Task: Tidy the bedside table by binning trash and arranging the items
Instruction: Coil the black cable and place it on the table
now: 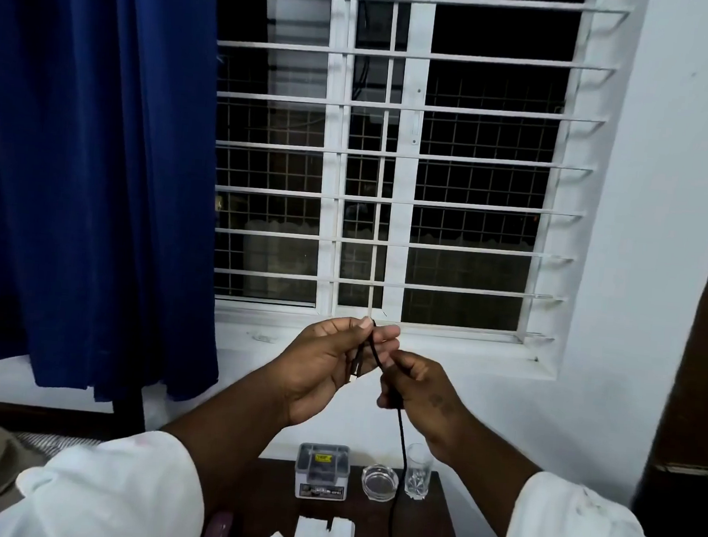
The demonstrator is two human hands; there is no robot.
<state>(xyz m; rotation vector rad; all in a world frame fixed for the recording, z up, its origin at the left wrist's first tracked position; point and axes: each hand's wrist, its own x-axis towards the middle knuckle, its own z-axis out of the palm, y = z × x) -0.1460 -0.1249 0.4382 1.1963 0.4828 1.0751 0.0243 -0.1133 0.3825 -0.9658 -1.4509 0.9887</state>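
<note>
Barred window and blue curtain behind. You held a black cable up above the dark tabletop: your left hand pinched its upper end, fingers curled; your right hand gripped it just below. It hung down between ashtray and glass, near the clear box.
</note>
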